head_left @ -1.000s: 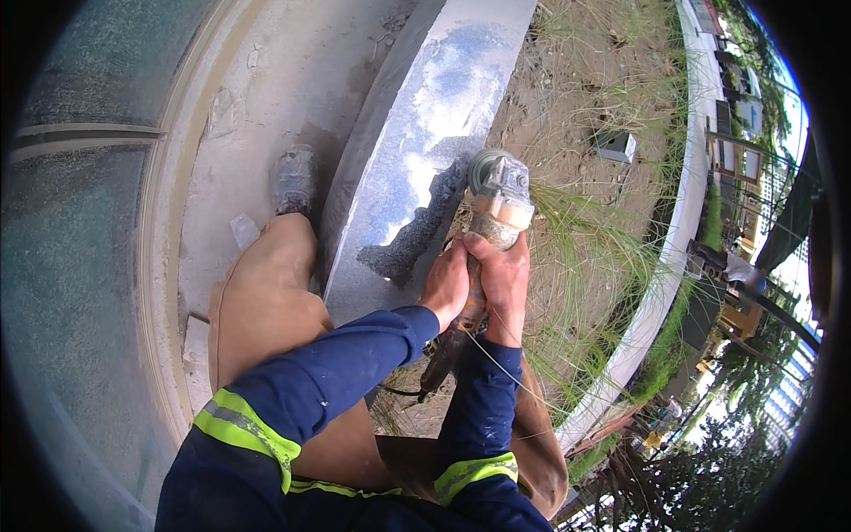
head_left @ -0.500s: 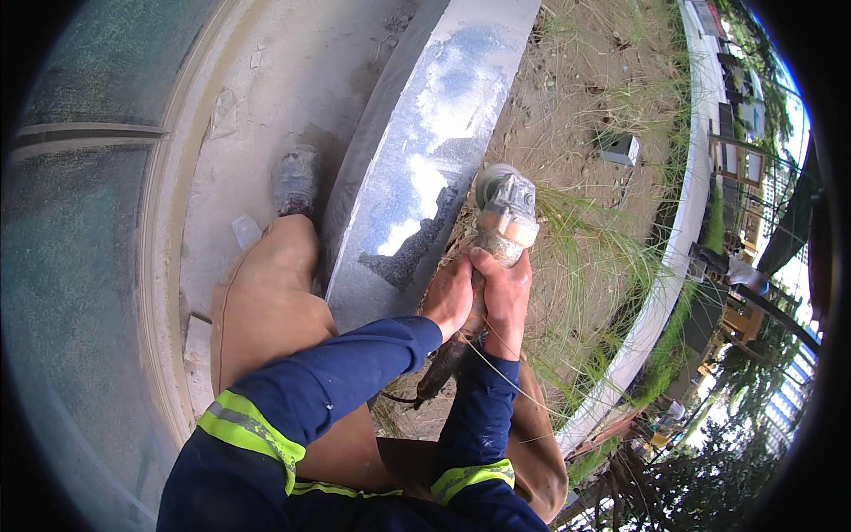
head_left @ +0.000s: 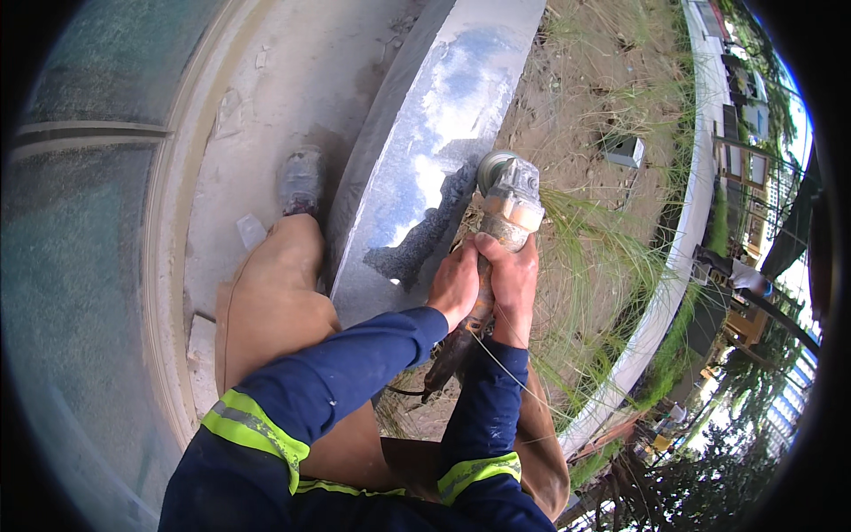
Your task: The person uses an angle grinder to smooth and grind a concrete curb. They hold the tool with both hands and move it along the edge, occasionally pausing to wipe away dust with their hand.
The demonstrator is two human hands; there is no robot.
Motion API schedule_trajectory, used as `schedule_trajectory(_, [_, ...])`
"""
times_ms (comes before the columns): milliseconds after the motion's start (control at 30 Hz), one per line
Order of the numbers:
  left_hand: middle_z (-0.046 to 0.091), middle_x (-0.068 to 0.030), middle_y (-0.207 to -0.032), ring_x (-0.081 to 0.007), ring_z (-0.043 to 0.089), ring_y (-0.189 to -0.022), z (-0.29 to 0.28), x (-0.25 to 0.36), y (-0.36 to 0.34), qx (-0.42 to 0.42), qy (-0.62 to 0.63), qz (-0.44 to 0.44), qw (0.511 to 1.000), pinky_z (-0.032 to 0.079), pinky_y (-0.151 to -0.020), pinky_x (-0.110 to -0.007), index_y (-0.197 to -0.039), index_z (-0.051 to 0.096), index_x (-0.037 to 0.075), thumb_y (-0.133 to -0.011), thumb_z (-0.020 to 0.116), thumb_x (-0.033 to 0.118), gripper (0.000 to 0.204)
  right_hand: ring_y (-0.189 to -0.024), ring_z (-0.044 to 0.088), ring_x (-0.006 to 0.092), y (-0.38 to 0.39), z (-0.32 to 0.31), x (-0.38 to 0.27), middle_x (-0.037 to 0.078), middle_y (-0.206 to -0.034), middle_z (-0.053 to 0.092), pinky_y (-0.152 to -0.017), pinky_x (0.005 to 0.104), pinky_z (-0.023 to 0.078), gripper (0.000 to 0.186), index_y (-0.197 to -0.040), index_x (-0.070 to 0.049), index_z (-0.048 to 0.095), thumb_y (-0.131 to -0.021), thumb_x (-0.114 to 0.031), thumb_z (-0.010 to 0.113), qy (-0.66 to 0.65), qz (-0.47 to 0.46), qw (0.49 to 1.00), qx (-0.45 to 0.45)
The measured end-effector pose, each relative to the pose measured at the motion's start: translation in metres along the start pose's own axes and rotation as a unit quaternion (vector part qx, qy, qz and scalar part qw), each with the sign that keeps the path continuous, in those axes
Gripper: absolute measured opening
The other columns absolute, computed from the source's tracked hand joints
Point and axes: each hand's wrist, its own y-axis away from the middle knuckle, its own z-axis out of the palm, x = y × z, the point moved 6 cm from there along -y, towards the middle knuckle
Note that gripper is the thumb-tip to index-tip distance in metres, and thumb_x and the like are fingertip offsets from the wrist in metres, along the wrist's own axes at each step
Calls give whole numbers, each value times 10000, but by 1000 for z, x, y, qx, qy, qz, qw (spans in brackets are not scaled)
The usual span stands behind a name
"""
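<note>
Both hands, left hand [head_left: 454,285] and right hand [head_left: 512,282], are gripping the angle grinder [head_left: 505,206] at frame centre, its disc meeting the right edge of the curved concrete kerb [head_left: 425,142] (open grass [head_left: 603,257] lying rightward).

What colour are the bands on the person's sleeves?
Bright yellow-green with a grey reflective strip, on dark blue sleeves; the head view shows them.

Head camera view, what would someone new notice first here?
Probably the dusty handheld angle grinder at centre, its head pressed against the edge of a long pale curved stone slab. The left hand and right hand both grip its body, in blue sleeves with yellow reflective bands. To the right lies sandy ground with sparse grass.
</note>
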Motion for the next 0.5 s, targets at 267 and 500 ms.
schedule_trajectory(267, [623, -317, -1182, -478, 557, -1158, 0, 11, 3, 11, -7, 1, 1000, 434, -968, -463, -1220, 607, -36, -1034, 278, 502, 657, -870, 649, 196, -1, -1, -9, 122, -1014, 689, -807, 335, 522, 517, -1186, 38, 575, -764, -206, 749, 0, 1, 1000, 5])
schedule_trajectory(500, [613, -320, -1187, -488, 553, -1149, -4, 12, -1, 19, -24, 27, 999, 432, -961, -477, -1179, 619, -36, -1031, 283, 484, 636, -869, 651, 190, -8, 6, -3, 118, -1014, 687, -798, 337, 526, 501, -1190, 40, 575, -771, -174, 746, -38, -6, 999, -13])
